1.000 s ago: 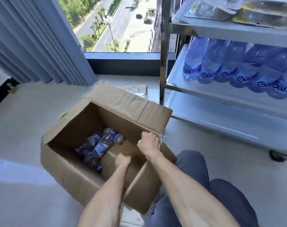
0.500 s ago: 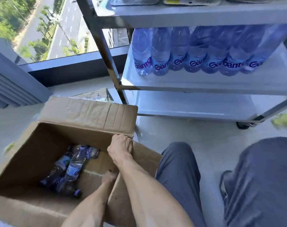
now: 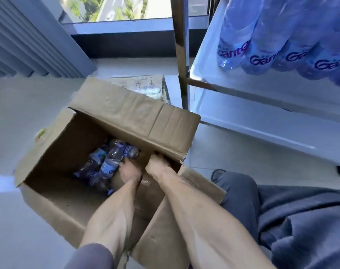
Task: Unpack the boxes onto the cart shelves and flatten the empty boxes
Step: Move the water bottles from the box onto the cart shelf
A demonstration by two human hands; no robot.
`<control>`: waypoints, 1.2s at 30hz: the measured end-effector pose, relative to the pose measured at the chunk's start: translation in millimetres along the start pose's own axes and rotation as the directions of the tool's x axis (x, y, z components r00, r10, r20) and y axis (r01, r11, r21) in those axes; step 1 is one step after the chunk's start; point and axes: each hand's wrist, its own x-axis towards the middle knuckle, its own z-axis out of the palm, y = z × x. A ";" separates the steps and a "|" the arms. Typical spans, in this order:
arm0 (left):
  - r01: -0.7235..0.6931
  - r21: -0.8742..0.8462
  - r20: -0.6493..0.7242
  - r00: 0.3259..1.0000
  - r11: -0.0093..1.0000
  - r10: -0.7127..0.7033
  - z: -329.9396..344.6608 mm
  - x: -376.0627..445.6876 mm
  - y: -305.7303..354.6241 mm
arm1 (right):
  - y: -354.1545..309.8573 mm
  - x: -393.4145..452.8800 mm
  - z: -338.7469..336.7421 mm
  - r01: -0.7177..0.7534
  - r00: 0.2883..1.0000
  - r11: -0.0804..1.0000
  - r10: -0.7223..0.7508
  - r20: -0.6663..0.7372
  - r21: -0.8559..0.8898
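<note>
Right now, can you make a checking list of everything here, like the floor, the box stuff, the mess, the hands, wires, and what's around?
Surface: pale smooth floor.
Job's things: open brown cardboard box holding a few clear plastic water bottles; metal cart shelf carrying blue-tinted water bottles.
Clutter: flattened clear-wrapped cardboard behind the box.
Hands: left hand inside the box beside the bottles, grip unclear; right hand grips the box's wall under the flap.
Cables: nothing seen.
Surroundings: grey curtain, window.
</note>
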 end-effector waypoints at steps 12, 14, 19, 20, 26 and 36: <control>0.138 0.006 -0.085 0.987 0.990 -0.137 2.9 89.1 -8.9 | -9.2 31.3 16.5 -0.052 0.999 0.997 0.052 -0.012 -0.060; 0.178 0.003 -0.121 0.977 0.984 -0.176 6.0 94.7 -4.7 | -8.4 35.0 18.2 -0.049 0.999 0.997 0.048 -0.012 -0.051; 0.222 -0.033 -0.166 0.960 0.974 -0.225 11.9 100.2 3.2 | -3.1 50.7 25.0 -0.005 0.997 0.998 0.001 -0.072 -0.055; 0.215 -0.026 -0.174 0.961 0.976 -0.216 13.9 100.1 2.5 | -2.8 51.2 25.0 -0.004 0.997 0.998 -0.001 -0.075 -0.066; 0.297 0.015 -0.156 0.944 0.955 -0.291 24.9 96.5 -5.6 | -2.0 62.1 33.8 -0.015 0.996 0.991 0.003 -0.093 -0.131; 0.248 0.064 -0.069 0.967 0.967 -0.244 24.6 101.9 -14.3 | -2.6 64.1 34.5 -0.021 0.995 0.989 0.006 -0.102 -0.148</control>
